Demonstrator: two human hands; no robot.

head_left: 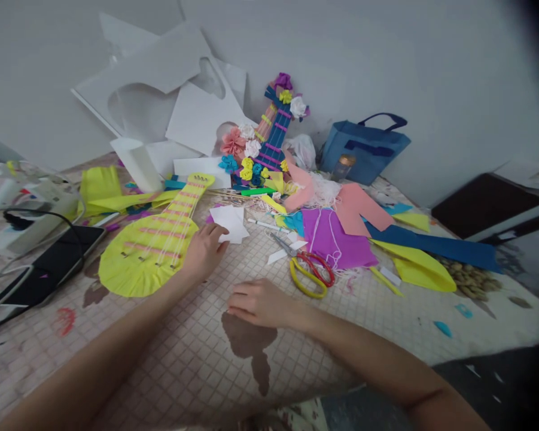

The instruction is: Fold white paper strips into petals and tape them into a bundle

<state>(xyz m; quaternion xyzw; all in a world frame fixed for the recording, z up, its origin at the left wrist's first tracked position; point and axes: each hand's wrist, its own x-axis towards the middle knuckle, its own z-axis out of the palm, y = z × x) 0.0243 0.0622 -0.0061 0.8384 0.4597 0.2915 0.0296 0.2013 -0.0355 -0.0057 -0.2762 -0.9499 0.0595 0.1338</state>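
Observation:
My left hand [205, 250] reaches over the table, its fingertips at the near edge of some white paper pieces [232, 220]; its fingers look loosely spread, gripping nothing I can see. Just left of it lies a yellow crepe-paper lute [150, 248] with pink strips and white strings, partly behind that hand. My right hand [259, 302] rests palm down on the patterned tablecloth [192, 365], fingers stretched leftward and holding nothing. To its upper right are scissors [308, 272] with one red and one yellow handle loop, lying beside a purple sheet [336, 239].
A blue paper instrument [274, 137] with paper flowers leans at the back near cut white boards [152, 84]. A blue bag [363, 149] and a small corked jar [343, 166] stand right of it. Pink paper [359, 209] lies across the middle; a phone [49, 263] and cables are left.

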